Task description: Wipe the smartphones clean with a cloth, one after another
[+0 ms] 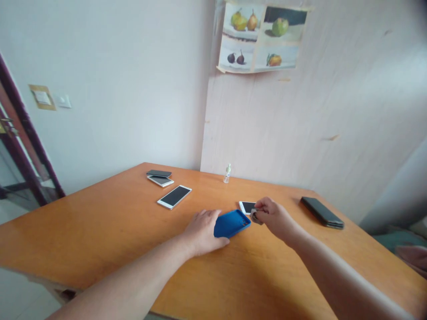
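My left hand (205, 233) grips a blue phone case (231, 223) by its left end, fingers behind and thumb at the near edge. The case is tilted, with its hollow inner side and camera cutout showing. To its right, my right hand (269, 215) is closed on a small crumpled grey cloth (256, 216), close to the case's right end. Just behind the cloth lies a white phone (247, 207) with a dark screen, partly covered by the right hand.
Another white phone (175, 197) lies left of centre on the wooden table (110, 240). Behind it, a dark phone (159, 173) rests partly over a white-framed phone (161, 181). A small clear spray bottle (227, 174) stands near the wall. A black wallet (322, 212) lies at right.
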`<state>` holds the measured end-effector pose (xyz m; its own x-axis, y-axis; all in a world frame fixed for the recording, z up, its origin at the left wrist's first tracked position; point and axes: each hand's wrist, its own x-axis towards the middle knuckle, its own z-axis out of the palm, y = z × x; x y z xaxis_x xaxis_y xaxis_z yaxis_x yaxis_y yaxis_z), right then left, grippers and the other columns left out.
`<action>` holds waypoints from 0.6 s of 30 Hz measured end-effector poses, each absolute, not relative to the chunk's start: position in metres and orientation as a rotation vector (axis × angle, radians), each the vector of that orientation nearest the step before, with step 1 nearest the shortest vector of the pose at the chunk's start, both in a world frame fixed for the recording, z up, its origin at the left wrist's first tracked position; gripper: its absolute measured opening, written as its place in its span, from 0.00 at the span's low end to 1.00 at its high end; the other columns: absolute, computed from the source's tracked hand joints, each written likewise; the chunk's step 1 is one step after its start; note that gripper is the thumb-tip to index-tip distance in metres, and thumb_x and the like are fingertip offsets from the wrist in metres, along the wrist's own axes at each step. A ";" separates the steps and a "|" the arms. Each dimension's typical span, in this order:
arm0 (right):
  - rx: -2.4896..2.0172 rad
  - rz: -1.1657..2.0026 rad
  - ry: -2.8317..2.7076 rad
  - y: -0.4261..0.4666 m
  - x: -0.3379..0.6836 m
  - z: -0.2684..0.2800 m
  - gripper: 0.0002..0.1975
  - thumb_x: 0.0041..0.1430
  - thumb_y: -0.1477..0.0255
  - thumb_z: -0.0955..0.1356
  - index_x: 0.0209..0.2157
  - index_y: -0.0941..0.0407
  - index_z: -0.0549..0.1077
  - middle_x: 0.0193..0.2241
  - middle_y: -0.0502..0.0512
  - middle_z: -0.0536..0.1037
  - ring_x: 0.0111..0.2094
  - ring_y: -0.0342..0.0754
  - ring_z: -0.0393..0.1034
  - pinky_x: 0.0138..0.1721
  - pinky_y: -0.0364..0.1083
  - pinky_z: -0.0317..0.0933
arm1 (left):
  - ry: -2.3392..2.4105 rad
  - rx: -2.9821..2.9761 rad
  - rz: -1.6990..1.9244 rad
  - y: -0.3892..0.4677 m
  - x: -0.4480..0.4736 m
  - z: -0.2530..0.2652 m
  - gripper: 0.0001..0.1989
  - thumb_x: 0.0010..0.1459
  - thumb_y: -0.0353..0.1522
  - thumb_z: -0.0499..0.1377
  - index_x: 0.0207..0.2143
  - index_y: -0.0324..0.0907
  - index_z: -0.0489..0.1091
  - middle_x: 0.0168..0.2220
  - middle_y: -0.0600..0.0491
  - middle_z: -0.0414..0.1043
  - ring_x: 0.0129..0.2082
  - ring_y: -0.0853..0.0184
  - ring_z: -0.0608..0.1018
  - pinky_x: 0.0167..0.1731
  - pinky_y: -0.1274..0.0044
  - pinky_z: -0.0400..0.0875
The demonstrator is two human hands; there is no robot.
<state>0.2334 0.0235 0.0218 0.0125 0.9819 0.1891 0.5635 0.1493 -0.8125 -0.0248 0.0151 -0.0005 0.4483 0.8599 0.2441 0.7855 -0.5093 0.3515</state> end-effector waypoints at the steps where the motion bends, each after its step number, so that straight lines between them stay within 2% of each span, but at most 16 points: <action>1: -1.541 0.638 -1.655 0.025 0.225 0.022 0.07 0.49 0.72 0.65 0.34 0.54 0.67 0.22 0.47 0.73 0.25 0.44 0.67 0.25 0.42 0.54 | 1.407 2.522 0.584 0.013 -0.024 0.000 0.41 0.48 0.51 0.64 0.60 0.44 0.58 0.56 0.45 0.68 0.56 0.50 0.69 0.55 0.63 0.63; 4: -1.665 0.522 -1.735 0.032 0.205 0.014 0.04 0.49 0.73 0.65 0.31 0.54 0.68 0.21 0.46 0.71 0.24 0.44 0.66 0.25 0.42 0.53 | 1.410 2.526 0.567 0.010 -0.026 0.001 0.44 0.46 0.55 0.63 0.60 0.42 0.58 0.56 0.43 0.68 0.56 0.49 0.68 0.55 0.61 0.62; 7: -1.775 0.396 -1.889 0.037 0.195 0.001 0.04 0.50 0.75 0.65 0.30 0.54 0.70 0.24 0.48 0.73 0.27 0.45 0.66 0.27 0.42 0.52 | 1.463 2.515 0.540 0.009 -0.029 0.003 0.46 0.42 0.58 0.64 0.58 0.41 0.61 0.54 0.41 0.68 0.55 0.47 0.69 0.53 0.59 0.63; 12: -1.871 0.029 -2.044 0.034 0.194 -0.004 0.08 0.57 0.73 0.65 0.36 0.52 0.75 0.36 0.53 0.74 0.34 0.46 0.67 0.31 0.43 0.50 | 1.494 2.507 0.521 0.008 -0.031 0.009 0.36 0.41 0.55 0.65 0.47 0.42 0.68 0.46 0.44 0.70 0.48 0.50 0.72 0.48 0.62 0.66; 14: -1.906 0.002 -2.077 0.028 0.194 -0.002 0.09 0.60 0.72 0.64 0.38 0.51 0.76 0.35 0.53 0.73 0.33 0.45 0.66 0.31 0.43 0.49 | 1.499 2.503 0.515 0.008 -0.031 0.011 0.33 0.41 0.54 0.65 0.44 0.42 0.69 0.44 0.45 0.70 0.47 0.51 0.72 0.47 0.64 0.67; 18: -1.821 -0.005 -2.221 0.018 0.196 0.003 0.10 0.63 0.65 0.64 0.36 0.49 0.77 0.32 0.52 0.73 0.37 0.47 0.67 0.33 0.44 0.50 | 1.499 2.498 0.508 0.008 -0.030 0.011 0.31 0.39 0.55 0.65 0.39 0.43 0.70 0.43 0.45 0.69 0.46 0.51 0.72 0.44 0.65 0.68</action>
<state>0.1963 0.0184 0.0026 -0.1746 0.9624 0.2079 0.9633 0.2107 -0.1663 -0.0301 0.0082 0.0106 0.4318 0.8806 0.1951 0.8178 -0.4735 0.3271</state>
